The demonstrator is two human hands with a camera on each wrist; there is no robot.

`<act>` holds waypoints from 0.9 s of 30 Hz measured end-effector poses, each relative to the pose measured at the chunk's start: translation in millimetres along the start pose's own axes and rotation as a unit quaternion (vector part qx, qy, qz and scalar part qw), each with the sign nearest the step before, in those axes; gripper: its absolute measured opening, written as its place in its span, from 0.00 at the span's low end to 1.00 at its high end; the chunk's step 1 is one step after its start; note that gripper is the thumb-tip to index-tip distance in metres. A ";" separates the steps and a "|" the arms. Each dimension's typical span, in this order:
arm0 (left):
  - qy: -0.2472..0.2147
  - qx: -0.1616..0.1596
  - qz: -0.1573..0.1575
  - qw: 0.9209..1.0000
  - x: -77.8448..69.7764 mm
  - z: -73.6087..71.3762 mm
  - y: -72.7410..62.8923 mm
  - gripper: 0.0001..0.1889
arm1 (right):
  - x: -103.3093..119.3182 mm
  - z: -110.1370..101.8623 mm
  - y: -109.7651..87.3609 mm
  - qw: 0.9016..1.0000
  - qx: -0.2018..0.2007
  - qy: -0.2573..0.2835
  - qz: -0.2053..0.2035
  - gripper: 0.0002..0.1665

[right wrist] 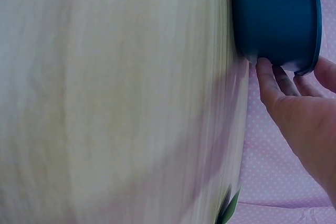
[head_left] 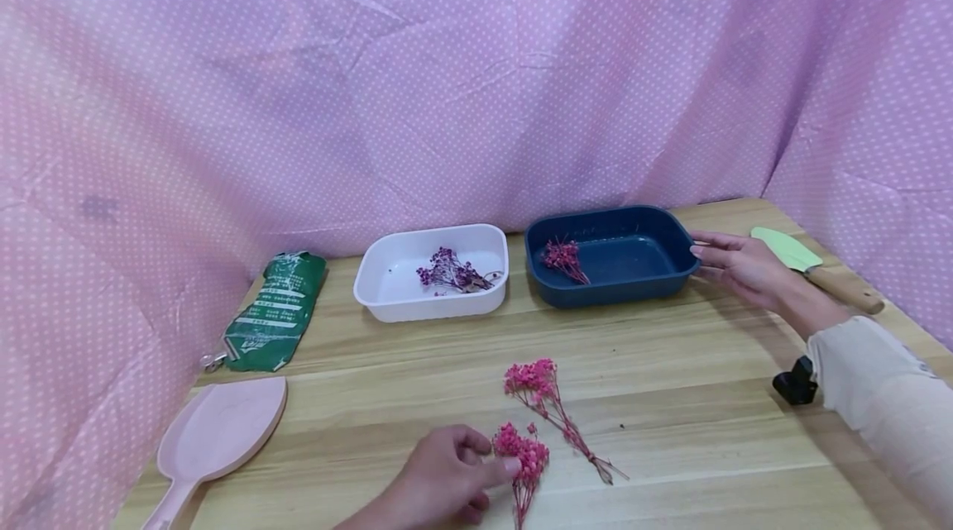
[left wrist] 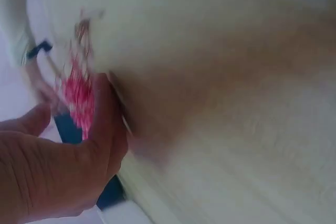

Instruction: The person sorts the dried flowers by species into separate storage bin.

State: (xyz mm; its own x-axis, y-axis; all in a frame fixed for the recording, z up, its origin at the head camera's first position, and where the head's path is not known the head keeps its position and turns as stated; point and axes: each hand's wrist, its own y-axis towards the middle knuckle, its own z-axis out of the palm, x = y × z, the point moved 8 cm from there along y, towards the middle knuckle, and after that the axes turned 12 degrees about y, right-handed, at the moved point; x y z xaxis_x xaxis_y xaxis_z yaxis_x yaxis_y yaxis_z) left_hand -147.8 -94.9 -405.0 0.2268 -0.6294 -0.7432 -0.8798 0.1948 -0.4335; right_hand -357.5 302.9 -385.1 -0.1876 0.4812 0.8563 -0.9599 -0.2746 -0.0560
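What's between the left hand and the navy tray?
Head view: a pink flower sprig at the left hand, a farther sprig, then bare tabletop to the navy tray.

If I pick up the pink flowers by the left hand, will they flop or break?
The pink flowers will probably feel very light, since they're just tiny blooms on thin stems. They might snap or shed bits if squeezed, because those stems look so fine. They may not flop much, as the stems look fairly straight.
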 end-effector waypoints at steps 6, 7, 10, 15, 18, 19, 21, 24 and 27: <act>0.273 -0.038 0.004 0.961 -6.0 22.9 2.2 0.40 | 0.0 -1.7 -0.5 1.000 -0.004 0.005 0.003 0.19; 0.327 -0.050 0.027 0.943 -9.7 26.7 2.1 0.40 | 0.0 -1.8 -0.6 1.000 -0.005 0.005 0.004 0.19; 0.467 -0.111 0.115 0.870 -22.8 35.5 -2.3 0.30 | -0.3 -1.3 -0.9 1.000 -0.005 0.002 0.008 0.18; 0.514 -0.127 0.146 0.836 -29.8 37.0 -7.0 0.09 | 0.0 -0.3 -0.2 1.000 -0.005 -0.003 0.012 0.18; 0.453 -0.095 0.145 0.874 -33.1 26.9 -8.5 0.09 | 0.3 -1.1 0.6 1.000 -0.009 -0.006 0.015 0.18; 0.412 -0.079 0.140 0.897 -33.9 22.2 -9.0 0.11 | 0.4 -1.2 0.8 1.000 -0.011 -0.006 0.016 0.18; 0.311 -0.048 0.134 0.940 -36.9 12.8 -10.5 0.14 | 0.3 -1.5 0.9 1.000 -0.013 -0.008 0.017 0.17; 0.181 -0.027 0.137 0.973 -44.8 0.1 -13.0 0.17 | 0.2 -1.4 0.6 1.000 -0.015 -0.011 0.016 0.17; 0.116 -0.036 0.156 0.980 -54.6 -9.9 -15.0 0.16 | -0.2 -1.1 0.3 1.000 -0.014 -0.011 0.016 0.17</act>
State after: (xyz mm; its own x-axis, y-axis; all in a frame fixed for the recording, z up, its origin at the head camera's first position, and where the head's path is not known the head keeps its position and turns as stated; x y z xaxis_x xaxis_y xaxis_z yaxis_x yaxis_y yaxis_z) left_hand -151.2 -70.9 -353.0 -0.1508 -0.7035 -0.6945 -0.9208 0.3556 -0.1602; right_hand -358.0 303.6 -385.9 -0.2134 0.4549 0.8646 -0.9591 -0.2663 -0.0966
